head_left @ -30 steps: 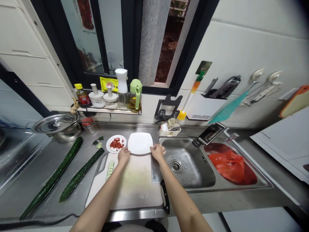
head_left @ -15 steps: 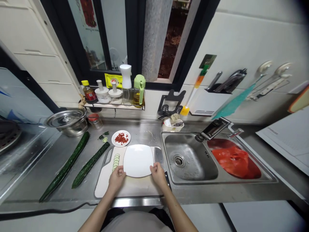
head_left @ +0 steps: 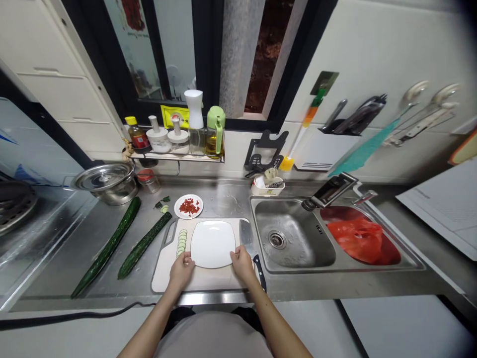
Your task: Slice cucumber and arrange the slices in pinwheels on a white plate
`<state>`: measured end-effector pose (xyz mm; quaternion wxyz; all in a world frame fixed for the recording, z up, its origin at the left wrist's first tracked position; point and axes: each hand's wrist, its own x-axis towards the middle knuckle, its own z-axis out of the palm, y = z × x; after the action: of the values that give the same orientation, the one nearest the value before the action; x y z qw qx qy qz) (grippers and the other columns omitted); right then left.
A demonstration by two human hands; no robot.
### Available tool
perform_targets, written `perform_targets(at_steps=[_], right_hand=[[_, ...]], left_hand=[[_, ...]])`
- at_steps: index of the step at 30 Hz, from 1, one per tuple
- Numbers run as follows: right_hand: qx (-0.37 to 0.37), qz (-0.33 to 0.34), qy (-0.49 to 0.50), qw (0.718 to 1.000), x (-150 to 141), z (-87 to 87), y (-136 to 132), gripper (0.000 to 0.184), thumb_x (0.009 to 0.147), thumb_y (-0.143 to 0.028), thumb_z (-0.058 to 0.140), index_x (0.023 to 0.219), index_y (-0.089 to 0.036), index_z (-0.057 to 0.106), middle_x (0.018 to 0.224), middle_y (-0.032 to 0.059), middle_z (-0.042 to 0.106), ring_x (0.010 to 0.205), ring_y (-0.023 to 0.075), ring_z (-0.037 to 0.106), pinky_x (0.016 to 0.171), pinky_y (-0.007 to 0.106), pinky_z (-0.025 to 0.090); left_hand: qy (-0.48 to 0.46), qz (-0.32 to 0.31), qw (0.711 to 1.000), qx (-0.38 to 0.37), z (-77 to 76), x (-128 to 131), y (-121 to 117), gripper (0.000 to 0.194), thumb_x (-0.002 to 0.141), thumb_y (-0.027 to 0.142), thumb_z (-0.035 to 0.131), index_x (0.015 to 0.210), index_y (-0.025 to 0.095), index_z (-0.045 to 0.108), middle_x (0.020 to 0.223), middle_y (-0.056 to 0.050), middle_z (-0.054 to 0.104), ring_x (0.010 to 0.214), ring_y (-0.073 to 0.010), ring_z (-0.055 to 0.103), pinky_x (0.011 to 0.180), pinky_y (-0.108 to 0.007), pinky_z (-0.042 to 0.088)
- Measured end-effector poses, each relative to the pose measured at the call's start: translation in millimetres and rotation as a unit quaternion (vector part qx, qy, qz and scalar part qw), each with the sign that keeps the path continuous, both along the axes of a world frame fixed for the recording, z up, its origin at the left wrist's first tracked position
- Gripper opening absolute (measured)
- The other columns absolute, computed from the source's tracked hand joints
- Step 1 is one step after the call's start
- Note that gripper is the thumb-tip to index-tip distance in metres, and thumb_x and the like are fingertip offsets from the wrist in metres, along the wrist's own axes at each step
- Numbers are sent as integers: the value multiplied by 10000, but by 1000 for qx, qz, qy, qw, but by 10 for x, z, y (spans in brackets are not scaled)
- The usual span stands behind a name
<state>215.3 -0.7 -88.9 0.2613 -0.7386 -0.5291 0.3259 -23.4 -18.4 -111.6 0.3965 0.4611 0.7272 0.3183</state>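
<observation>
A white square plate with rounded corners (head_left: 213, 243) is over the cutting board (head_left: 167, 278). My left hand (head_left: 182, 270) pinches its lower left edge, and my right hand (head_left: 242, 263) pinches the lower right edge. Whether the plate rests on the board or is just above it, I cannot tell. A row of overlapping cucumber slices (head_left: 181, 242) lies left of the plate, close to my left fingers. To the right is a knife (head_left: 260, 271) with a black handle, partly behind my right hand. Behind the board stands a small plate of chopped red pieces (head_left: 189, 206).
Two long cucumbers (head_left: 108, 248) lie on the counter at left, near a lidded steel pot (head_left: 108, 181). At right is the double sink (head_left: 294, 238) with a red bag (head_left: 357, 238) in one basin. Bottles and jars stand on a shelf (head_left: 179, 157) below the window.
The camera view has shifted slightly. Both hands keep their hold on the white plate, which stays in nearly the same place over the board.
</observation>
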Motion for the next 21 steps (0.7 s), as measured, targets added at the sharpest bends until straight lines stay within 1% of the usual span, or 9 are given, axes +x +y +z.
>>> perform_targets(at_steps=[4, 9, 15, 18, 21], right_hand=[[-18, 5, -26, 999, -14, 8, 9, 74, 793, -245, 510, 772, -219, 444, 592, -44, 486, 564, 145, 473, 563, 230, 296], [-21, 10, -40, 999, -34, 23, 10, 67, 788, -235, 530, 765, -211, 471, 596, -39, 498, 569, 145, 481, 560, 226, 298], [-27, 9, -54, 998, -58, 45, 3, 37, 796, -230, 525, 806, -197, 513, 601, -37, 512, 576, 145, 495, 569, 223, 311], [-37, 14, -61, 997, -63, 73, 0, 83, 820, -242, 514, 866, -181, 544, 625, -24, 542, 593, 149, 519, 584, 225, 329], [-53, 23, -87, 995, -58, 116, -2, 171, 854, -264, 501, 964, -157, 575, 683, 9, 592, 657, 165, 562, 620, 234, 347]], left_hand=[[18, -12, 1000, -1, -26, -4, 3, 335, 705, 270, 540, 1017, 170, 608, 754, -7, 662, 742, -184, 652, 736, -288, 483], [40, -9, 999, 6, -38, -19, -7, 342, 707, 264, 542, 1027, 168, 611, 764, -14, 672, 799, -195, 655, 773, -300, 480], [23, 0, 1000, 6, -23, -27, -14, 350, 705, 296, 560, 1025, 169, 624, 736, -2, 666, 737, -186, 649, 740, -295, 484], [12, 4, 1000, -1, 12, -29, -21, 370, 710, 333, 574, 1035, 165, 632, 741, -8, 670, 742, -189, 652, 725, -293, 481], [16, 2, 1000, -12, 73, -69, -47, 406, 727, 415, 576, 1043, 166, 633, 717, -5, 656, 719, -192, 643, 687, -289, 468]])
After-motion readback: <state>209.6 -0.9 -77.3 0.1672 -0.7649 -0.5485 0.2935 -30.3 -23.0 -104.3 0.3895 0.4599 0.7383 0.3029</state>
